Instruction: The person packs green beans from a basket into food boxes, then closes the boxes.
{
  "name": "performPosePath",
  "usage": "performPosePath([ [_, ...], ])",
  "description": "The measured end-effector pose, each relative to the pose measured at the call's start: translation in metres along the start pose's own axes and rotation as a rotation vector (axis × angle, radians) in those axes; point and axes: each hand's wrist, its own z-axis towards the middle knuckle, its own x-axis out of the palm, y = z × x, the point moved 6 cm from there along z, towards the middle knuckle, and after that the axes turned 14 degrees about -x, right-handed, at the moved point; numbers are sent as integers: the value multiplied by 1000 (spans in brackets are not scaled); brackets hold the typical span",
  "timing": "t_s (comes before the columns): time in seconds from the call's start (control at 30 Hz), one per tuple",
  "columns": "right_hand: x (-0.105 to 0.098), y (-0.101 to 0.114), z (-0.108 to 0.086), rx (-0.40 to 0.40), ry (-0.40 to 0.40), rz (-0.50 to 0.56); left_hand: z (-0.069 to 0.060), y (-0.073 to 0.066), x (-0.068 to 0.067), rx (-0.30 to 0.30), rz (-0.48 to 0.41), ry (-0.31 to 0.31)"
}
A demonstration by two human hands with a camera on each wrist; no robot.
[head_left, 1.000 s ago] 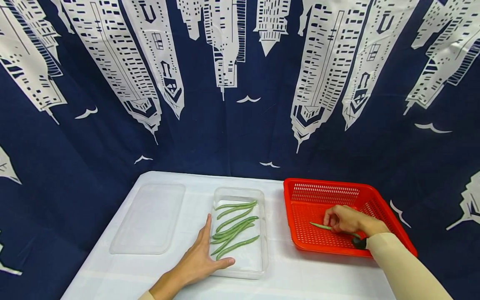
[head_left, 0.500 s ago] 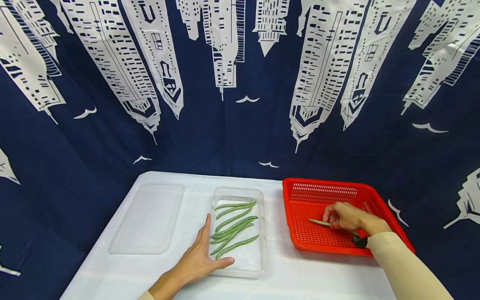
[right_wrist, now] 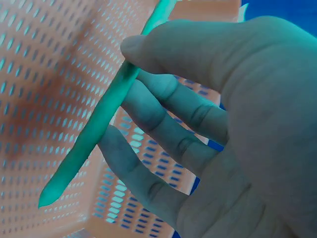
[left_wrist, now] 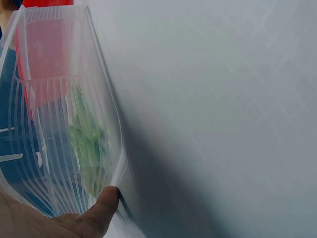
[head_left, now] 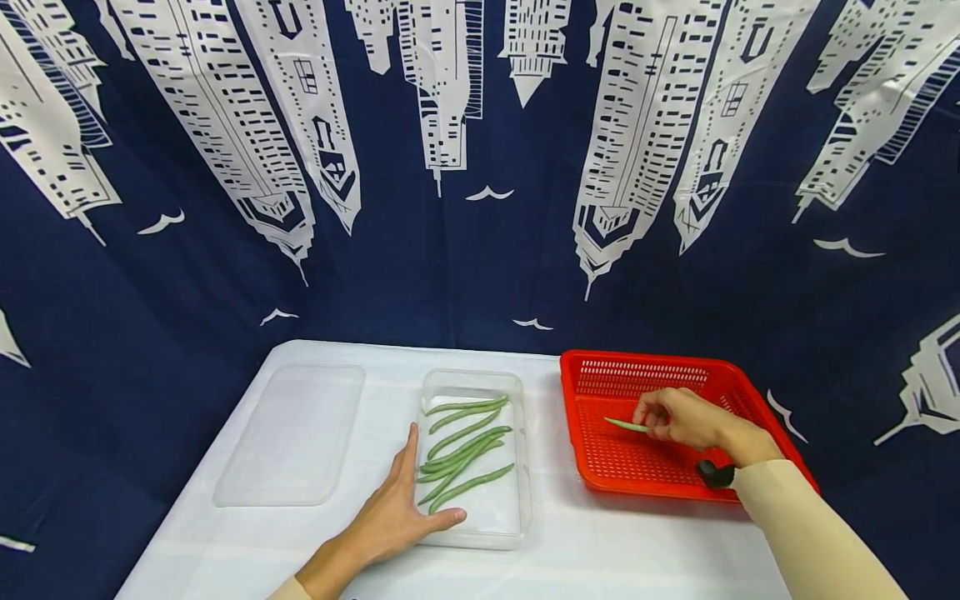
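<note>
My right hand [head_left: 678,417] is over the red basket [head_left: 637,483] and pinches one green bean [right_wrist: 94,126] between thumb and fingers. In the right wrist view the bean slants across the fingertips, with the perforated basket wall behind it. My left hand [head_left: 390,512] rests against the left side of a clear plastic container [head_left: 502,533], its fingers straight and its thumb over the near rim. Several green beans [head_left: 472,483] lie inside that container, roughly side by side. Through the clear wall in the left wrist view they appear as a green blur.
A flat, translucent lid [head_left: 292,433] lies at the left of the white table [head_left: 600,550]. Behind the table hangs a dark blue cloth [head_left: 420,275] printed with white buildings. A black wrist device [head_left: 715,474] sits at the right sleeve.
The right hand has lifted slightly and shifted left within the basket, raising the bean off the basket floor. The left hand keeps its place at the container. The head view has shifted a little.
</note>
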Motion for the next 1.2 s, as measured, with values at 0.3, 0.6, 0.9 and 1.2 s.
performPosePath([
  [0.3, -3, 44, 17, -106, -36, -111, 2, 1, 0, 1, -3, -9],
  [0.6, 0, 78, 29, -143, -22, -180, 1, 1, 1, -1, -3, -8],
  [0.9, -15, 107, 31, -144, -53, -252, 1, 1, -1, 6, -2, -22],
  [1.2, 6, 153, 57, -252, -61, -279, 0, 1, 0, -5, -12, -12],
])
